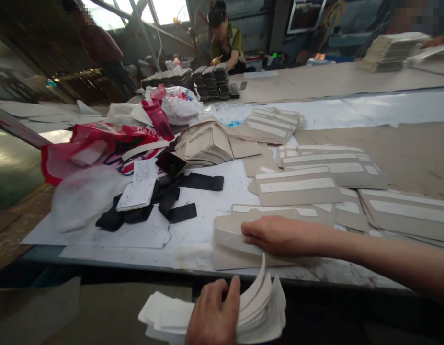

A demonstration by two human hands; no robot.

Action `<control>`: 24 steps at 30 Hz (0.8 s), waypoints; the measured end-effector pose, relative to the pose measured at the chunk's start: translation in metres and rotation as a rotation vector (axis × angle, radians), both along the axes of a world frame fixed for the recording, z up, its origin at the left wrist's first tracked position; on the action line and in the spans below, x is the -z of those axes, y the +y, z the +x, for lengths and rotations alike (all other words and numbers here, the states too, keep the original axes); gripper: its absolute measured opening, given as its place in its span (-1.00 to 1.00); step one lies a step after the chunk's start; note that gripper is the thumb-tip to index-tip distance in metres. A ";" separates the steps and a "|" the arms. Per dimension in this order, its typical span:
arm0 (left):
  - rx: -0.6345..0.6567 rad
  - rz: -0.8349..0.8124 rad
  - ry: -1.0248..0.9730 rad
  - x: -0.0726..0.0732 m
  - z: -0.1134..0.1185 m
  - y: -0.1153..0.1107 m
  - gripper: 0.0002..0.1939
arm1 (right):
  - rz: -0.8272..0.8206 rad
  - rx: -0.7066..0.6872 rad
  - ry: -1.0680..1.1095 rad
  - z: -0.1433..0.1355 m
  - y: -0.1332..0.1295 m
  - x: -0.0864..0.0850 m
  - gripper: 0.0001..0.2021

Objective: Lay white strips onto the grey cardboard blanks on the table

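Head view: the long white worktable (214, 191) is spread with flat grey card panels (297, 184), laid out singly, easily a dozen, exact count can't be told. Two hands are seen. One panel at the near edge is pinned flat by the right hand (275, 235), fingers spread. A fanned stack of small white cut pieces (257, 306) is gripped by the left hand (212, 316) below the table edge, too many to count.

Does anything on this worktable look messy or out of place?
Yes. Black fabric strips lie tangled under a notepad, beside crumpled red bags. The grey card pieces overlap crookedly instead of stacking. Nothing looks spilled or torn.
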State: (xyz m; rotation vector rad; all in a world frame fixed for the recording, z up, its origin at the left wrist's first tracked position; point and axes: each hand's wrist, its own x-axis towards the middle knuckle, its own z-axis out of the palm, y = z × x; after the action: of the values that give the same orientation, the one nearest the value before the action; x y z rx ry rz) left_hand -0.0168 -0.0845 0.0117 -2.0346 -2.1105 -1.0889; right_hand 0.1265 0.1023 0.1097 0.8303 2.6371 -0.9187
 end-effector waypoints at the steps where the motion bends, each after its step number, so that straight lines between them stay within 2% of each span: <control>1: 0.043 0.032 0.116 0.000 -0.002 0.008 -0.62 | 0.040 -0.048 -0.033 -0.007 0.003 0.001 -0.76; 3: 0.077 0.074 0.221 0.004 -0.002 0.024 -0.61 | 0.100 -0.114 -0.093 -0.019 0.009 0.005 -0.75; 7: 0.080 0.046 0.227 0.014 0.003 0.041 -0.60 | 0.191 -0.131 -0.140 -0.026 0.014 0.021 -0.73; 10: 0.090 -0.020 0.263 0.019 0.003 0.042 -0.59 | 0.223 -0.113 -0.132 -0.022 0.015 0.037 -0.74; 13: 0.101 -0.018 0.258 0.021 0.000 0.040 -0.58 | 0.229 -0.105 -0.118 -0.015 0.015 0.048 -0.75; 19: 0.092 -0.017 0.230 0.026 0.001 0.040 -0.64 | 0.183 -0.063 -0.139 -0.013 0.016 0.051 -0.76; 24: 0.069 0.032 0.180 0.032 0.005 0.043 -0.68 | 0.218 -0.062 -0.110 -0.014 0.017 0.056 -0.75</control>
State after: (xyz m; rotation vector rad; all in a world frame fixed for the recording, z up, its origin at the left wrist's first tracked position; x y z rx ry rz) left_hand -0.0121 -0.0419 -0.0199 -2.1169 -1.9393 -0.9012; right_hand 0.1127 0.1196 0.0539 0.8155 2.6815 -0.5594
